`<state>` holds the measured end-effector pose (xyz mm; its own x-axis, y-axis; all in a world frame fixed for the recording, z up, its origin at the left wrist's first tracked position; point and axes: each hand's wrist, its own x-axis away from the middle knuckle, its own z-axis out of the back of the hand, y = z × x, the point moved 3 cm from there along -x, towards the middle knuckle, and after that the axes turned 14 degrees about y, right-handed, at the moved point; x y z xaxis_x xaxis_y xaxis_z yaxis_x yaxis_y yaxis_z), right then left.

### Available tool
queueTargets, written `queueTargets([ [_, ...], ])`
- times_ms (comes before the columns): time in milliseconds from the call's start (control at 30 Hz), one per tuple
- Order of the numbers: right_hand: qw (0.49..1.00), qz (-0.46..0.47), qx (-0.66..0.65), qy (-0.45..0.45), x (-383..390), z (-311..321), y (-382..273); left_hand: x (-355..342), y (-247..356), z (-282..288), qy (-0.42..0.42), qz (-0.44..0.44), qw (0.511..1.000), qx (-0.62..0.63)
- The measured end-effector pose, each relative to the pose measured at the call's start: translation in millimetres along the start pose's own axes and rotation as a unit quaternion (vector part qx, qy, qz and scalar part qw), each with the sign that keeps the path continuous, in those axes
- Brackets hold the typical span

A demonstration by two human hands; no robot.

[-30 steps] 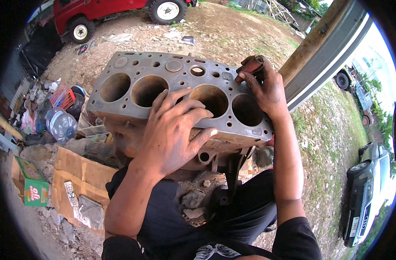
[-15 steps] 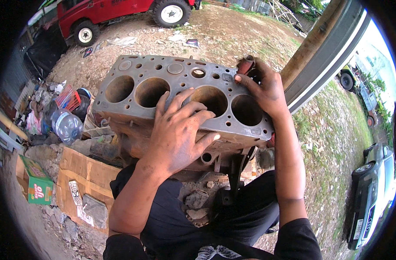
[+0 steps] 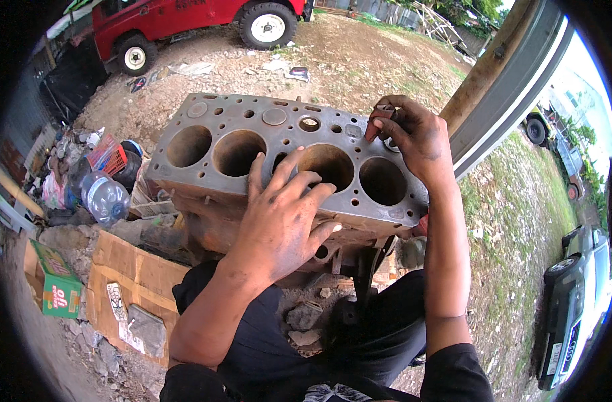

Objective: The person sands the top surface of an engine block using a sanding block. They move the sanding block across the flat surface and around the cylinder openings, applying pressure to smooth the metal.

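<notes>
A four-cylinder engine block (image 3: 212, 211) stands in front of me, its grey top face upward and its sides rusty. Across the middle of that face lies my left hand (image 3: 276, 224), open with fingers spread, the fingertips by the third bore. My right hand (image 3: 421, 137) pinches a folded reddish-brown piece of sandpaper (image 3: 379, 126) at the block's far right corner, above the rightmost bore. The lower edge of the sandpaper meets the top face, or nearly so; the fingers partly hide it.
Close on the right rises a post (image 3: 503, 87). Flattened cardboard (image 3: 142, 268), a green box (image 3: 58, 281) and a clear plastic bottle (image 3: 105, 197) lie at the left. A red vehicle (image 3: 179, 27) stands beyond the block, and a grey car (image 3: 574, 301) at the right.
My right hand has turned, bringing the sandpaper from tilted up to edge-down at the block's far right corner. The left hand keeps its place on the block. The view has shifted slightly.
</notes>
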<state>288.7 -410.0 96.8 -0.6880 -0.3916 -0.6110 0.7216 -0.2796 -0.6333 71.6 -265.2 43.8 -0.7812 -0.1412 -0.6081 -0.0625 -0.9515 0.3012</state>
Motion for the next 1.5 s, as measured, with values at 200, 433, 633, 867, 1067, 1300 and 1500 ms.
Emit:
queueTargets([
  [200, 0.997, 0.049, 0.064, 0.022, 1.7, 0.2, -12.9, -2.4, -4.3, -2.7, 0.012, -0.018, 1.000, -0.011],
  [433, 0.976, 0.176, 0.097, 0.082, 3.4, -0.9, -7.1, -8.4, -12.2, 14.3, 0.085, 0.054, 0.995, 0.006],
  [633, 0.985, 0.119, 0.112, 0.061, 9.7, 0.8, -13.6, -9.7, -12.6, 13.5, 0.097, 0.074, 0.991, 0.061],
  [867, 0.987, 0.121, 0.076, 0.069, 6.6, -0.1, -13.8, -11.0, -13.0, 6.5, 0.100, 0.064, 0.993, 0.012],
  [1067, 0.997, 0.057, 0.022, 0.038, 8.5, -1.3, -13.6, -6.1, -9.3, -3.1, 0.089, 0.012, 0.996, -0.030],
  [1300, 0.991, 0.105, 0.038, 0.070, 8.5, -7.8, -5.2, -6.5, -14.8, -2.0, 0.081, 0.028, 0.996, 0.002],
  [1500, 0.991, 0.109, 0.031, 0.076, 9.8, -5.9, 0.0, -5.9, -17.9, -3.3, 0.105, 0.000, 0.994, 0.007],
])
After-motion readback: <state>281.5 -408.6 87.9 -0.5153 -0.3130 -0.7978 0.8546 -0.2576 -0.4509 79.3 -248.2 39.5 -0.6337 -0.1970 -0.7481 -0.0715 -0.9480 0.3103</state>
